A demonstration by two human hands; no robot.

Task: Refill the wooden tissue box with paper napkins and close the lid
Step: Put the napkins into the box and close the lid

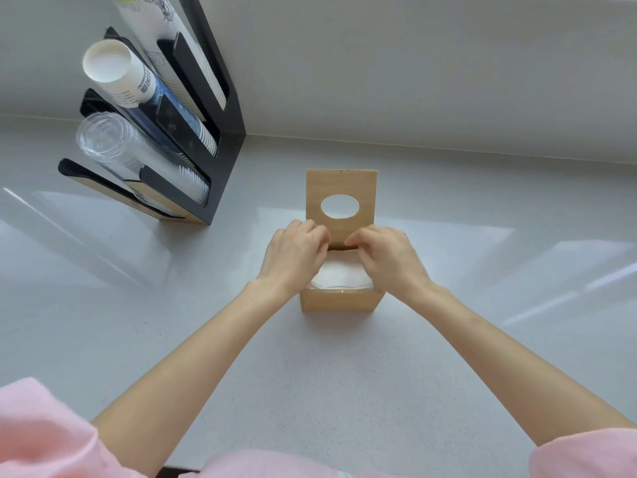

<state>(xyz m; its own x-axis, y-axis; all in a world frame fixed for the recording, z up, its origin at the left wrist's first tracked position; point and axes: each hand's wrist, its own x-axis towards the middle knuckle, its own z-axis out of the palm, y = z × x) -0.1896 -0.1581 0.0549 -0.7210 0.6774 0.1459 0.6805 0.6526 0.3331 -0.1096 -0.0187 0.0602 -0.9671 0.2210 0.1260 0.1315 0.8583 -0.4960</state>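
A small wooden tissue box (339, 301) stands in the middle of the grey counter. Its hinged lid (365, 188), with an oval hole, stands upright at the back. White paper napkins (339, 279) lie inside, filling the box near the rim. My left hand (294, 253) hovers over the box's left side, fingers curled at the lid's lower edge. My right hand (387, 255) mirrors it on the right side, fingertips touching the base of the lid. Whether the fingers grip the lid or press the napkins is hidden.
A black cup dispenser (220, 139) stands at the back left, holding paper cups (113, 69) and clear plastic lids (103, 139) in slanted slots. A pale wall (413, 63) rises behind the counter (327, 374). Pink sleeves show at the bottom corners.
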